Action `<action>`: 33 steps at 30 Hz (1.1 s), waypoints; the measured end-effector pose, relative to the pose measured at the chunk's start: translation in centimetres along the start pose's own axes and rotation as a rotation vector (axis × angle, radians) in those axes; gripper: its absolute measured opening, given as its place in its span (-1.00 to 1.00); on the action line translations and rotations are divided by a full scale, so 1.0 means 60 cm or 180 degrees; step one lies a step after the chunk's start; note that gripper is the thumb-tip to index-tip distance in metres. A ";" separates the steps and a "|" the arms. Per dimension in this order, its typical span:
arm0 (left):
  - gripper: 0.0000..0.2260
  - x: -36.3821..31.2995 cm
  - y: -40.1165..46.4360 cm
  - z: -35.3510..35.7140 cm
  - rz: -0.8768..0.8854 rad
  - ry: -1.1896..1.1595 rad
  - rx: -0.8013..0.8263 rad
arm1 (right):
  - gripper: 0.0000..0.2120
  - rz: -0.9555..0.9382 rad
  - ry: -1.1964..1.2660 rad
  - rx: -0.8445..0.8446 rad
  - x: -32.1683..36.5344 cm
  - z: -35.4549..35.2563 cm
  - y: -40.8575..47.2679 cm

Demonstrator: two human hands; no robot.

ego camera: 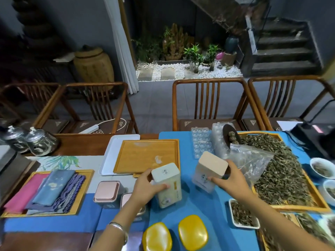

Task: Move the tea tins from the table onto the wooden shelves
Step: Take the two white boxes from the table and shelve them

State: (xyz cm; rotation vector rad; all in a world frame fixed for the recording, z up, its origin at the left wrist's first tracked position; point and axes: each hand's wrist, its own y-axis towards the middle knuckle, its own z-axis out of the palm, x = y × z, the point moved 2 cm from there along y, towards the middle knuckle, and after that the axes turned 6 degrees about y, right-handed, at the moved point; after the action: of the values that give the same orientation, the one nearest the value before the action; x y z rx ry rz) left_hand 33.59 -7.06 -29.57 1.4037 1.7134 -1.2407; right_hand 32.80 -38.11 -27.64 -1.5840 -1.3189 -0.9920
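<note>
- The left hand (145, 187) has its grip wrapped round a cream tea tin (167, 185), fingers curled across its front, above the blue-covered tabletop (203, 205).
- The right hand (230, 176) closes its grip on a second pale tin (210, 171), tilted — just beside a tray of loose tea leaves (282, 171).
- Two yellow-lidded tins (193, 232) and a pink-lidded tin (107, 193) stand on the tabletop nearer the camera.

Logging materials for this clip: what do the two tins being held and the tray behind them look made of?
White tin in the left hand: likely painted metal, smooth satin sheen. Pale-lidded tin in the right hand: similar body, matte beige lid, material unclear. Empty tray: light wood or bamboo, visible grain.
</note>
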 end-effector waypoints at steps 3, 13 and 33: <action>-0.60 -0.063 0.000 0.010 0.0106 -0.0517 0.0188 | -0.52 -0.0014 0.0575 -0.0345 0.035 -0.064 -0.028; -0.58 -0.334 -0.083 0.226 0.0756 -0.1035 0.1390 | -0.56 -0.0499 0.0949 -0.1366 0.126 -0.318 -0.212; -0.60 -0.575 -0.958 0.967 0.1007 -0.1111 0.4503 | -0.65 -0.0091 0.0368 -0.4187 -0.004 -0.801 -1.271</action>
State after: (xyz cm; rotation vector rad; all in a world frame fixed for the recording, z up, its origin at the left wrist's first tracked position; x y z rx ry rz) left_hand -18.67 -74.45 -5.30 1.8224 0.1525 -2.4358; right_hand -45.63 -75.10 -3.05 -2.3224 -0.5125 -2.1585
